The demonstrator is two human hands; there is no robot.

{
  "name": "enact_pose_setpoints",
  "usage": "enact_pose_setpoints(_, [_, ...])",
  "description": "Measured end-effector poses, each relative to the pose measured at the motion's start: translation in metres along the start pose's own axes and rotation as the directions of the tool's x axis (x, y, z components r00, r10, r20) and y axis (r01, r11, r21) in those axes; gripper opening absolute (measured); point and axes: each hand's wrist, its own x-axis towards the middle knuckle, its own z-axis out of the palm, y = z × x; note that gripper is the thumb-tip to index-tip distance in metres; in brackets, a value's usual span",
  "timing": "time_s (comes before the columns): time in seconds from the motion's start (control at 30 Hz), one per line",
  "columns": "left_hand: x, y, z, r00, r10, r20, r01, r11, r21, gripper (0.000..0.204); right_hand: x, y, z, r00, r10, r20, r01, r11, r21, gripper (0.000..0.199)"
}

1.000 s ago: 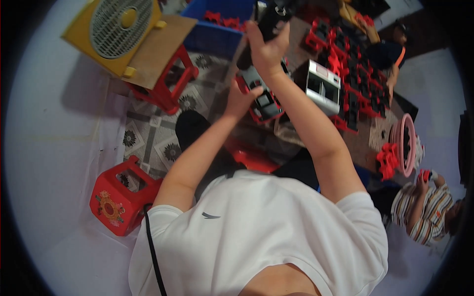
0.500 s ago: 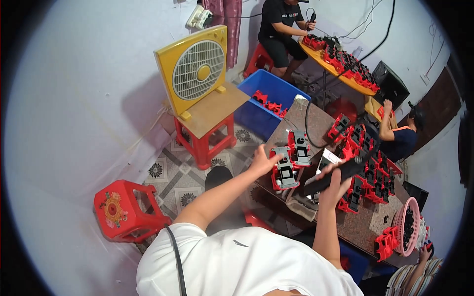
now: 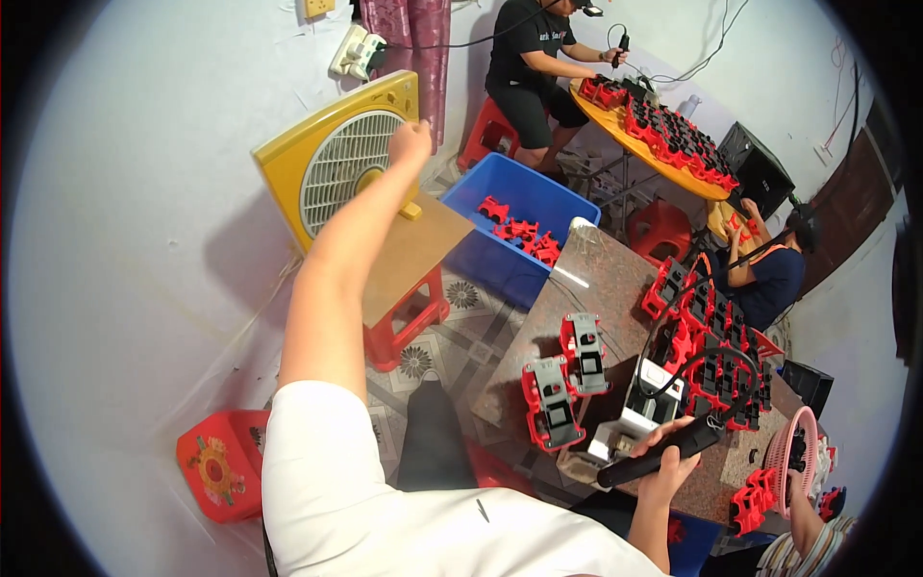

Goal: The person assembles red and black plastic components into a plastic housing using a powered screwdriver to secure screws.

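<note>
My left hand [image 3: 411,142] is raised at the end of a stretched arm, in front of the right side of the yellow box fan [image 3: 327,130]. Its fingers are curled closed, and what they hold, if anything, is hidden. Low over the table, my right hand [image 3: 670,469] grips a black corded electric screwdriver [image 3: 632,469], which lies slantwise in it. Two red assemblies with grey tops [image 3: 553,404] stand side by side to the left of the tool. A silver-and-white metal device [image 3: 649,399] is just beyond my right hand.
Rows of red-and-black assemblies [image 3: 716,356] cover the right of the stone table [image 3: 538,308]. A pink basket [image 3: 803,423] stands at its near right corner. A blue bin [image 3: 510,188] holds red parts. Red stools [image 3: 226,462] stand around. Other people work at the back and right.
My left hand has left the grey-topped assemblies and swung up and left to the fan. My right hand with the screwdriver has moved lower. The whole view has shifted.
</note>
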Motion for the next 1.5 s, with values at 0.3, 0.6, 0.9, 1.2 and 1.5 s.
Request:
enact_pose_setpoints(0.3, [0.119,-0.018,0.041,0.923,-0.386,-0.002,0.381,0.912,-0.152,0.051,0.027,0.033,0.006,0.977,0.123,-0.176,-0.132,0.99,-0.041,0.051])
enact_pose_setpoints(0.6, [0.132,-0.019,0.045,0.874,-0.483,-0.045,0.45,0.842,-0.298,0.043,0.039,0.041,0.008,0.979,0.132,-0.155,-0.148,0.984,-0.097,0.055])
enact_pose_setpoints(0.9, [0.146,-0.041,0.043,0.887,-0.46,0.043,0.412,0.745,-0.524,0.046,0.036,0.037,-0.005,0.981,0.151,-0.123,-0.163,0.982,-0.092,0.056])
enact_pose_setpoints(1.2, [-0.013,-0.03,0.068,0.671,-0.049,0.74,0.526,0.735,-0.428,0.046,0.024,0.019,-0.009,0.975,0.165,-0.152,-0.162,0.986,0.034,0.054])
enact_pose_setpoints(1.5, [-0.392,-0.014,-0.021,0.579,-0.158,0.8,0.627,0.713,-0.313,0.047,-0.017,-0.004,-0.052,0.998,0.05,-0.025,-0.044,0.975,0.218,0.053])
